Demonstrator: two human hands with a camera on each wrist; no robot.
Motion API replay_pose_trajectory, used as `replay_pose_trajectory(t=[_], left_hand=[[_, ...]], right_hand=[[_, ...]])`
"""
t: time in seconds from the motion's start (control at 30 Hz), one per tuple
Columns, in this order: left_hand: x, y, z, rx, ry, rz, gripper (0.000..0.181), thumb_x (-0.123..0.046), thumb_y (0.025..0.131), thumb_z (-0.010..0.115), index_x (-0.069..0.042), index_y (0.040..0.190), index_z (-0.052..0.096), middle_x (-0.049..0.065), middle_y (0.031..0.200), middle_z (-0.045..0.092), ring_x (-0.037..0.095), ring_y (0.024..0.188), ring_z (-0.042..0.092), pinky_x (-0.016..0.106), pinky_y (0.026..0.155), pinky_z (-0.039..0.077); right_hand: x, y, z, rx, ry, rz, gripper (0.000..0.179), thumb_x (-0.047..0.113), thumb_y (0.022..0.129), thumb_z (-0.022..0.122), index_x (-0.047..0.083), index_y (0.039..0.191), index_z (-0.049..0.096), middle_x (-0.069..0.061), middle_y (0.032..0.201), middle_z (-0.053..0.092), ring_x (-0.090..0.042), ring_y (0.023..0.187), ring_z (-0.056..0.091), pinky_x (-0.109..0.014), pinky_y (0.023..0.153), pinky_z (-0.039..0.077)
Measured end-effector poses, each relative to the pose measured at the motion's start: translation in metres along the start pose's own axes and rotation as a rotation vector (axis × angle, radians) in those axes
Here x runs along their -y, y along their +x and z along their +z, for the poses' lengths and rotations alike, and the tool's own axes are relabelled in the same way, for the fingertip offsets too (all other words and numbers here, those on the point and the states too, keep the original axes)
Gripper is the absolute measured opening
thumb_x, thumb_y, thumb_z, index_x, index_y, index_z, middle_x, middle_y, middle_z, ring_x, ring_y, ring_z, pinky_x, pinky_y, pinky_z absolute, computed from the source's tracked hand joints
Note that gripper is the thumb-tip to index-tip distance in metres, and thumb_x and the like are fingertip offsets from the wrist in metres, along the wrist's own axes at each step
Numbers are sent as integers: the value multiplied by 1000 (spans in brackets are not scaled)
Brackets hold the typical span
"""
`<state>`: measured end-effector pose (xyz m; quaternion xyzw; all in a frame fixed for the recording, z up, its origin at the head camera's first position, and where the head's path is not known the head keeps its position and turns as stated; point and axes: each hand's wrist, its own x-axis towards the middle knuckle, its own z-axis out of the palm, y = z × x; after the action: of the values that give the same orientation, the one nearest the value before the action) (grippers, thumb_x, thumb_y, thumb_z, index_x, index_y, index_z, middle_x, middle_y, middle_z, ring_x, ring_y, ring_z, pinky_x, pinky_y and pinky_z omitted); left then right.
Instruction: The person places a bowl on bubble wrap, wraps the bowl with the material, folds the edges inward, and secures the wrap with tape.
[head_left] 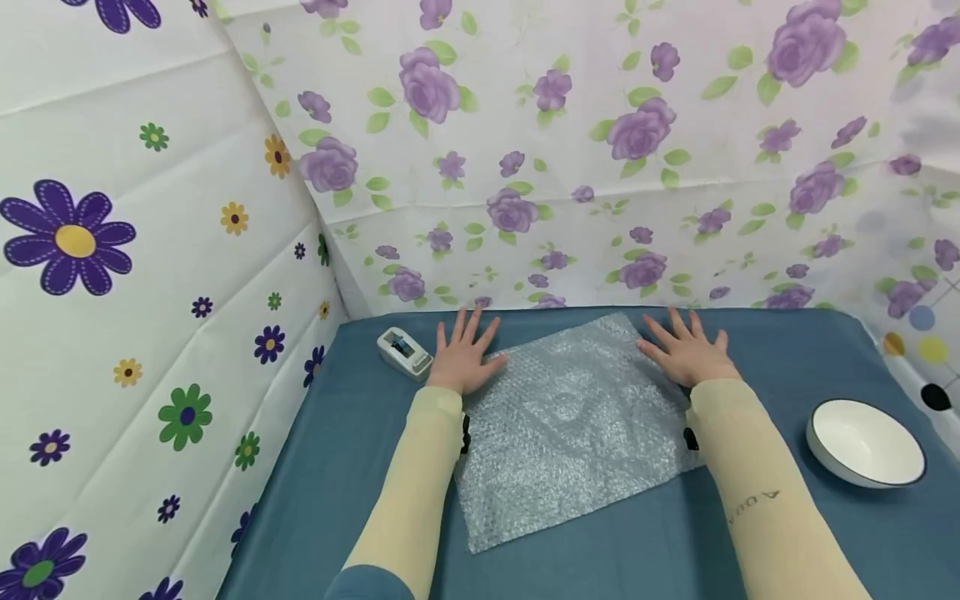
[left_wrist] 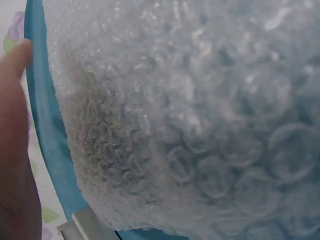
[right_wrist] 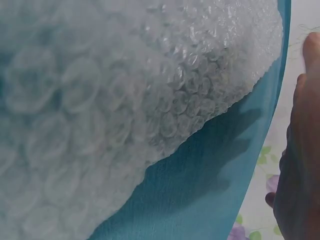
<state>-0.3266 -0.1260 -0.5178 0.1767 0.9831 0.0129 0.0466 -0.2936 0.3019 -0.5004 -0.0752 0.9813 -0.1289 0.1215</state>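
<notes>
Across the middle of the blue table, one bubble wrap sheet lies flat, skewed to the table edges. Its far corner comes close to the back edge; its near left corner points toward the person, with bare cloth in front.

Left hand is at the far left side of the sheet, thumb over the margin. Right hand is at the far right side. Both wide, fingers straight and spread, nothing gripped. Right one looks raised: its finger shadow falls on bare cloth beside the wrap. Can't tell if the left one touches.

Placement makes sense to me: thin, springy sheet, so lying flat and central lets both arms reach its sides about evenly. Small white device is just beyond the left hand, bowl out past the right sleeve, probably so neither crowds the wrap. Can't make out what the device is.

Clearances: back is tight, fingertips near the edge where the purple-rose curtain hangs. Left has open table, but the device would block a sideways sweep. Right has a decent gap before the bowl. Most room is on the near side
</notes>
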Motion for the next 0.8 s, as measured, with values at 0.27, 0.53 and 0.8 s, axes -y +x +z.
replay_pose_trajectory(t=[0.27, 0.53, 0.8], left_hand=[[-6, -8, -3, 14, -60, 19, 78, -67, 110, 38, -37, 173, 3, 3, 180, -14, 31, 164, -12, 66, 128, 1], [-18, -12, -10, 97, -207, 98, 75, -57, 112, 45, -30, 174, 12, 5, 180, -8, 31, 165, -8, 66, 128, 4], [-28, -37, -16, 77, -392, 250, 67, -46, 114, 50, -18, 172, 29, 12, 179, 13, 35, 165, 7, 67, 127, 13]], right_hand=[[2, 3, 2, 27, 14, -51, 82, 72, 110, 29, 24, 175, 14, -27, 176, 0, -59, 157, -1, -88, 111, -3], [2, 2, 3, 59, 27, -93, 88, 75, 107, 32, 19, 174, 21, -32, 174, 9, -55, 159, 5, -85, 114, 7], [14, -13, 9, 48, 82, -231, 92, 59, 102, 66, 8, 170, 31, -29, 174, 14, -53, 159, 10, -84, 115, 14]])
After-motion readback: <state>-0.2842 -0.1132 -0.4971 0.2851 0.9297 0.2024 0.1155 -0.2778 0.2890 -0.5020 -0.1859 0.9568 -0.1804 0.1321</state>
